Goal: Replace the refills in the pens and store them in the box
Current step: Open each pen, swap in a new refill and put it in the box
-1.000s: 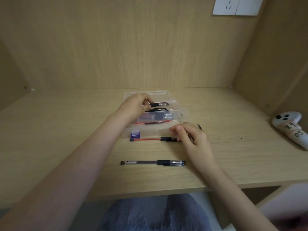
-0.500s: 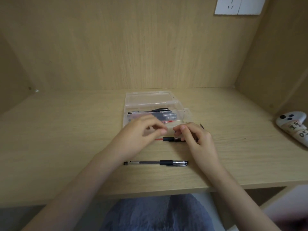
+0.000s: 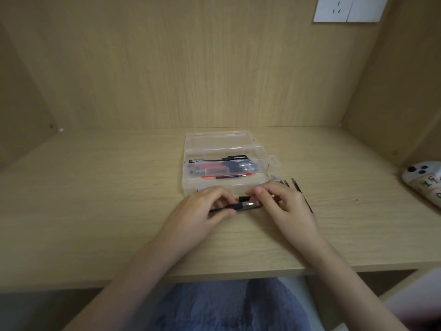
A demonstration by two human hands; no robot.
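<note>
Just in front of the clear plastic box (image 3: pixel 191 182), both hands meet on a black gel pen (image 3: pixel 247 206) held low over the wooden surface (image 3: pixel 95 199). The left hand (image 3: pixel 202 210) grips its barrel; the right hand (image 3: pixel 285 206) pinches the capped end. More pens lie inside the box, and thin dark refills (image 3: pixel 301 195) lie beside the right hand.

Pale wooden desk (image 3: pixel 95 211) — clear open box (image 3: pixel 214 183) mid-back, loose refills (image 3: pixel 302 195) just beside, white controller (image 3: pixel 424 182) far right
</note>
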